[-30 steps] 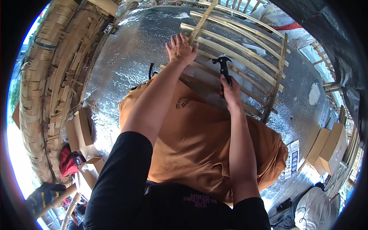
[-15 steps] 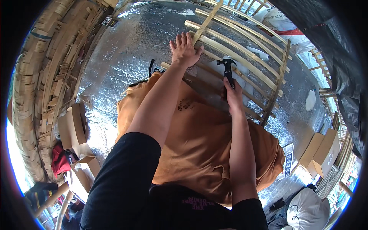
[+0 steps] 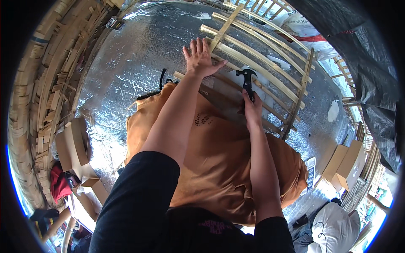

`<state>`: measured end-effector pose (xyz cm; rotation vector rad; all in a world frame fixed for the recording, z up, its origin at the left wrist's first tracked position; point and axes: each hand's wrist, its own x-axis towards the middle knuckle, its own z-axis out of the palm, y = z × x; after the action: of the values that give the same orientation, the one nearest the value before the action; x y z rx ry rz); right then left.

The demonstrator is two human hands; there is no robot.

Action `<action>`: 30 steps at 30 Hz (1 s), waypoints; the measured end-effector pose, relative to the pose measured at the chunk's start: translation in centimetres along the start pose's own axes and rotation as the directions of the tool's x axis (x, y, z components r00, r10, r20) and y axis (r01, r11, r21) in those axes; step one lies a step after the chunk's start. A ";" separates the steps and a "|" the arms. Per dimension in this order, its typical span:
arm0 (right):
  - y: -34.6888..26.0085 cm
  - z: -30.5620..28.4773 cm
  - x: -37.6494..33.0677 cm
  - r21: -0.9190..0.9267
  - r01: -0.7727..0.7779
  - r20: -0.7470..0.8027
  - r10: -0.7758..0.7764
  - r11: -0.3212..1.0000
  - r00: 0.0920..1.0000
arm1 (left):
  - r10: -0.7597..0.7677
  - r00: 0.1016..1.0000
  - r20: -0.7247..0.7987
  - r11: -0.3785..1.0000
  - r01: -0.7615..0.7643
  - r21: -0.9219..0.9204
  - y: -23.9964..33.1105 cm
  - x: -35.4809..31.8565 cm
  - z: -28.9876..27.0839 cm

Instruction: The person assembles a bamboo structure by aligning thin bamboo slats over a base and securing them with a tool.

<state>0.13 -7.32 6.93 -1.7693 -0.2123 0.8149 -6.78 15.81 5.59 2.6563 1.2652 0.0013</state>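
Observation:
A lattice of split bamboo slats (image 3: 270, 66) lies on the silvery sheet ahead of me, its long strips joined by crosspieces at both ends. At its left end my left hand (image 3: 199, 62) is spread open, palm down, thumb reaching over the slats near the left crosspiece (image 3: 225, 28). My right hand (image 3: 253, 111) is closed round the handle of a black claw hammer (image 3: 247, 79). The hammer's head points away from me, over the nearer slats; whether it touches them I cannot tell. Orange-brown cloth (image 3: 215, 156) covers my lap and reaches the near slats.
Shiny foil sheeting (image 3: 139, 55) covers the floor. Stacked woven bamboo (image 3: 46, 105) curves along the left. Open cardboard boxes stand at left (image 3: 74, 143) and right (image 3: 348, 162). Dark plastic sheeting (image 3: 350, 46) hangs at upper right, and a white sack (image 3: 335, 227) sits at lower right.
The whole view has shifted slightly, carrying the lattice a little left and down in the picture. My left thumb is stretched farther out. The hammer stays in my right hand.

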 end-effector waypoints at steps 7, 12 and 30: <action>-0.8 -0.2 -0.1 -0.006 -0.072 0.007 0.072 0.997 0.997 | 0.019 0.999 -0.043 0.999 -0.020 -0.028 0.4 0.1 0.0; -0.5 -0.3 -0.1 -0.012 -0.094 0.024 0.094 0.996 0.995 | 0.015 0.999 -0.038 0.999 -0.016 -0.032 0.5 -0.1 -0.1; -1.1 -1.0 -0.4 0.077 -0.144 0.105 0.136 0.987 0.985 | 0.001 0.998 -0.066 1.000 -0.002 -0.004 0.7 0.1 -0.1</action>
<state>0.78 -7.89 8.24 -1.6799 -0.1177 1.0008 -6.13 15.47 5.78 2.6747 1.2816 0.0922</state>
